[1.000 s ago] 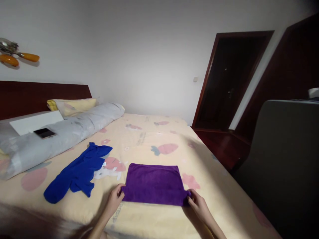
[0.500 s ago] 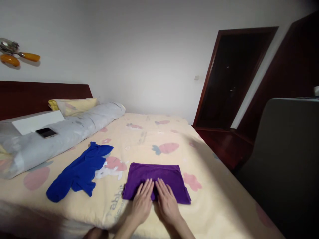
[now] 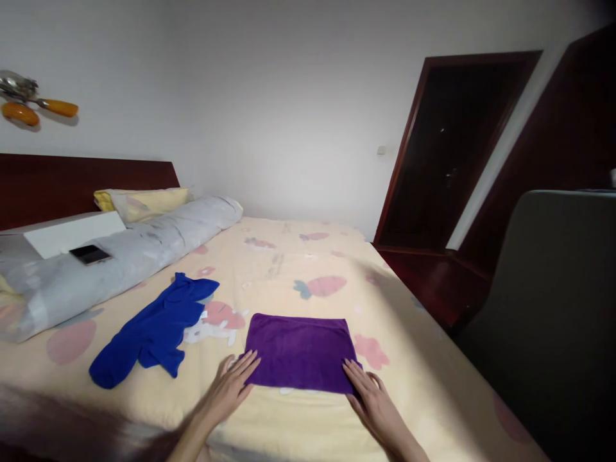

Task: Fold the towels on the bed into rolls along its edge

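Note:
A purple towel [image 3: 299, 353] lies flat on the bed, spread in a folded rectangle. My left hand [image 3: 233, 385] rests at its near left corner, fingertips on the cloth and fingers stretched out. At the near right corner, my right hand [image 3: 370, 394] touches the towel's edge, its fingers also extended. Neither hand grips the fabric. To the left of the towel lies a crumpled blue cloth [image 3: 151, 330], apart from both hands.
The bedsheet [image 3: 269, 289] is pale yellow with carrot prints. A grey rolled bundle [image 3: 139, 263] lies along the headboard [image 3: 86, 186], with a phone [image 3: 90, 255] and a white box [image 3: 74, 232] on it. A dark chair back [image 3: 553, 308] stands at the right.
My hands have moved apart from the towel's middle, the left one to the left corner and the right one to the right corner. The towel's near part now looks smoother.

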`<move>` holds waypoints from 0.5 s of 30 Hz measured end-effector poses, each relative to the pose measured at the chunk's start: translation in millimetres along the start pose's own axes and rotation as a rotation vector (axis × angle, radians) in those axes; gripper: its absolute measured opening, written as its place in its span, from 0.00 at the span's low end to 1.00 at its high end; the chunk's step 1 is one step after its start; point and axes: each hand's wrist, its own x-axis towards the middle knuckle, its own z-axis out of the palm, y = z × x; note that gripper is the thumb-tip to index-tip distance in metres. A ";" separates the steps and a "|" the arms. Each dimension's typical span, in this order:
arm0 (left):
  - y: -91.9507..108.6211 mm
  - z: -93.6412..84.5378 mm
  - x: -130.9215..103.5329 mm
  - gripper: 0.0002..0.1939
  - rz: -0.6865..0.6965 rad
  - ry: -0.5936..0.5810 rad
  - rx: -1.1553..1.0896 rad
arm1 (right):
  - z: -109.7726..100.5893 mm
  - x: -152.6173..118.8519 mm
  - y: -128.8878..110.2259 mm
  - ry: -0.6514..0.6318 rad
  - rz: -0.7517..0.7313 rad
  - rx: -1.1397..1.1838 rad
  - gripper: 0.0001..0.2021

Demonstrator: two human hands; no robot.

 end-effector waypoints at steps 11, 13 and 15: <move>-8.9 -20.3 10.5 0.26 -0.027 0.135 -0.202 | -22.6 19.9 0.3 0.068 0.072 0.208 0.20; -7.7 -29.9 9.0 0.24 -0.078 0.162 -0.252 | -33.8 20.1 -1.3 0.044 0.112 0.296 0.17; -6.3 -34.5 8.3 0.21 -0.162 0.175 -0.316 | -41.0 21.0 -2.1 0.037 0.147 0.367 0.16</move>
